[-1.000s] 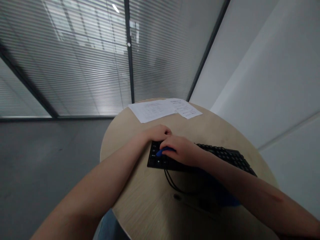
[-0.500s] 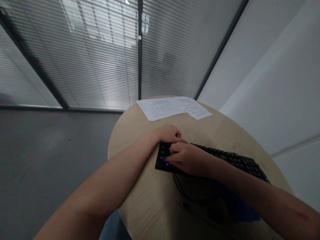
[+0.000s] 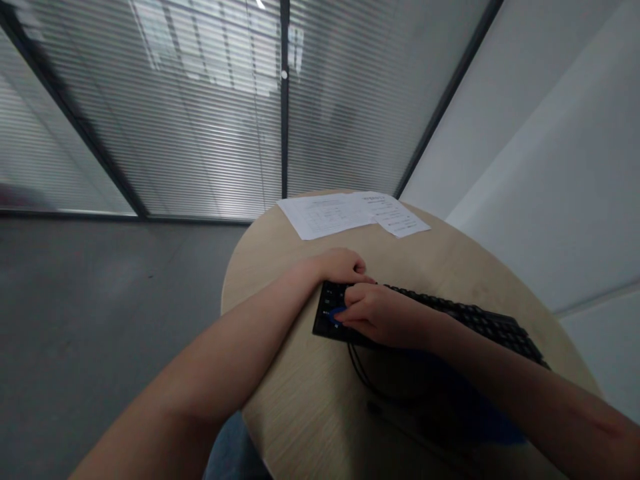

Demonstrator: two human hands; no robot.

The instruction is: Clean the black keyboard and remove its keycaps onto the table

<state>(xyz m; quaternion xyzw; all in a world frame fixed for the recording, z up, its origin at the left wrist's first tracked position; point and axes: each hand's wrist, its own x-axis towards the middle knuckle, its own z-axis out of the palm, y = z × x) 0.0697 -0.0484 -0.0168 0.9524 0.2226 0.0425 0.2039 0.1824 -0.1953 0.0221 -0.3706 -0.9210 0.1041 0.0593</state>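
Observation:
A black keyboard (image 3: 327, 325) lies at an angle across the round table. My left hand (image 3: 344, 265) rests at its far edge near the left end, fingers curled down against that edge; the fingertips are partly hidden. Over the keys at the same end is my right hand (image 3: 367, 310), its fingers pinched together on a small blue piece (image 3: 335, 316). That piece touches the keys, and its kind cannot be made out. My right hand and forearm cover much of the keyboard's middle.
Printed paper sheets (image 3: 330, 215) lie at the far side of the wooden table (image 3: 290, 400). A black cable (image 3: 357, 367) loops on the near side. Something dark blue (image 3: 500, 427) sits in shadow under my right forearm. Blinds (image 3: 200, 120) and a white wall (image 3: 560, 167) stand beyond.
The whole view has shifted slightly. My right fingers have moved a little over the keys with the blue piece, while my left hand keeps its place at the keyboard's edge.

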